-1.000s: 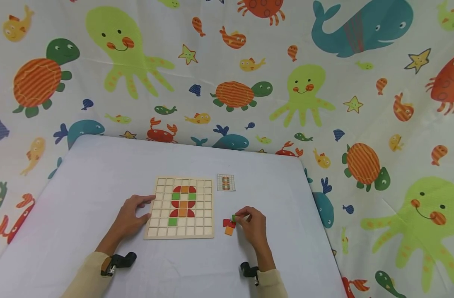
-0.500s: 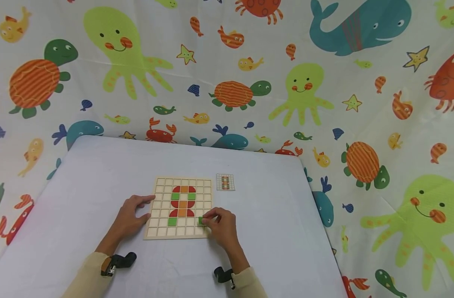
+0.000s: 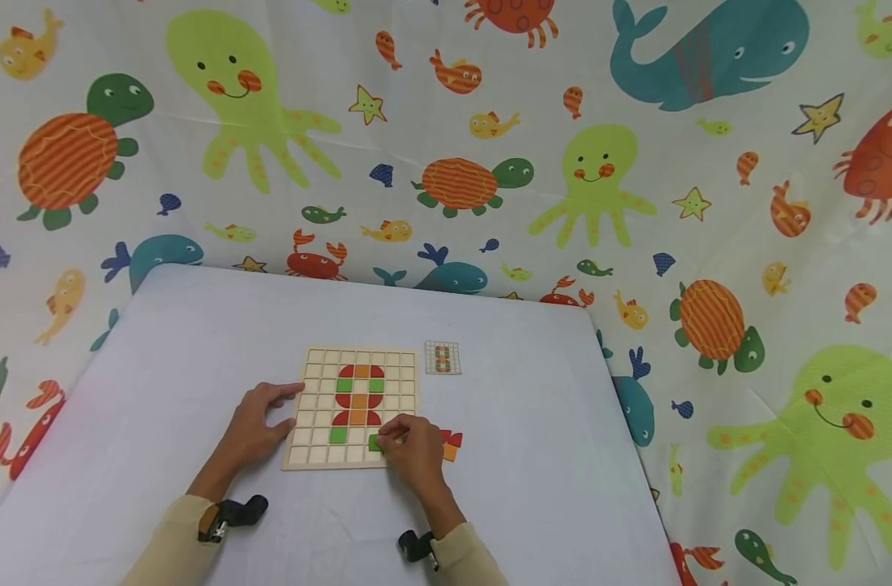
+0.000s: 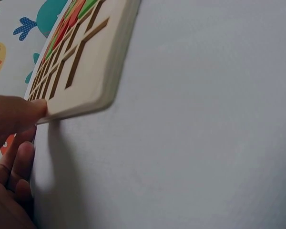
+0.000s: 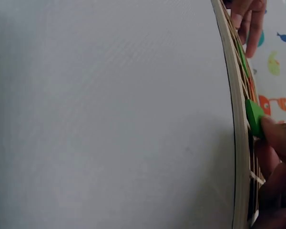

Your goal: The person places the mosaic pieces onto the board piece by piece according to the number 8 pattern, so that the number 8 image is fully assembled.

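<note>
A wooden grid board [image 3: 312, 456] lies flat on the white table. Set in its cells are red, orange and green pieces [image 3: 359, 401], forming a figure. My right hand [image 3: 414, 452] pinches a green tile [image 3: 374, 443] between thumb and fingertips, over the board's lower right part. In the right wrist view that green tile [image 5: 253, 117] is tilted at the board's surface. On the left, my left hand [image 3: 254, 423] rests against the board's edge, index finger and thumb stretched apart. The left wrist view has the thumb [image 4: 24, 112] touching the board's rim [image 4: 86, 102].
Several loose red and orange pieces [image 3: 452, 443] lie right of the board, partly hidden behind my right hand. A small pattern card [image 3: 443, 358] sits beyond them, near the board's upper right corner. A curtain with sea animals [image 3: 417, 98] hangs behind the table.
My right hand has carried the green tile leftward from beside the loose pieces to over the board. My left hand has stayed at the board's edge.
</note>
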### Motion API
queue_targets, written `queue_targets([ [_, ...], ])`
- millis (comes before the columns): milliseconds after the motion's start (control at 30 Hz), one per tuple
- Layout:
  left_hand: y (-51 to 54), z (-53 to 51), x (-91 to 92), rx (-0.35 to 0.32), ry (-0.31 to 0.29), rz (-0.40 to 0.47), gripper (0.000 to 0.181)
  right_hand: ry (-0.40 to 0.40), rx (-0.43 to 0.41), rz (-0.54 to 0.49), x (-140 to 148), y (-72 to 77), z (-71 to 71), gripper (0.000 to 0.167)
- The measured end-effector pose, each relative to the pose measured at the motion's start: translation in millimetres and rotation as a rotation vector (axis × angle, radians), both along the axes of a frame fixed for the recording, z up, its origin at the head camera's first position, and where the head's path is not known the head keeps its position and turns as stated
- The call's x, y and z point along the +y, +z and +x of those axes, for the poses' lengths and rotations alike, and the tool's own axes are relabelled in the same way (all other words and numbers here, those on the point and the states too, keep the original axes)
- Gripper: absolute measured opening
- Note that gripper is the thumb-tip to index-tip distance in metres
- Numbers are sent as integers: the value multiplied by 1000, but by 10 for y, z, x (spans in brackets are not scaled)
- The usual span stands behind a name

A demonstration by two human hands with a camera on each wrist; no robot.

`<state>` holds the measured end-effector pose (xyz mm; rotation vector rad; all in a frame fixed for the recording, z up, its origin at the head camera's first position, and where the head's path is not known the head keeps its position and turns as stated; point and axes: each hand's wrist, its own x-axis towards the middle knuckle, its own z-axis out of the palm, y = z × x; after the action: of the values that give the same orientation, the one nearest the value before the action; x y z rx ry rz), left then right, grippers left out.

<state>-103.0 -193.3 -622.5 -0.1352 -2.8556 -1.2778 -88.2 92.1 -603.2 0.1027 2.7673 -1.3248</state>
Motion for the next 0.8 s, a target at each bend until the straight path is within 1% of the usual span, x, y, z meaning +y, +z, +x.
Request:
queue_targets([
  [167,-1,0,3,18,5,-6,61,-40,43,63,-61,31,-11,11],
  [233,1,0,4,15,7,-1,61,-46,41,85,-83,34,-14,11],
  [500,-5,6,6,10,7,-3,61,-30,52,106,-136,54,-21,15],
  [633,0,6,6,10,10,-9,61,-25,62,125,-164,45,-40,14],
  [800,7,11,8,-18,14,-8,62,-15,58,140,-185,36,-50,12],
])
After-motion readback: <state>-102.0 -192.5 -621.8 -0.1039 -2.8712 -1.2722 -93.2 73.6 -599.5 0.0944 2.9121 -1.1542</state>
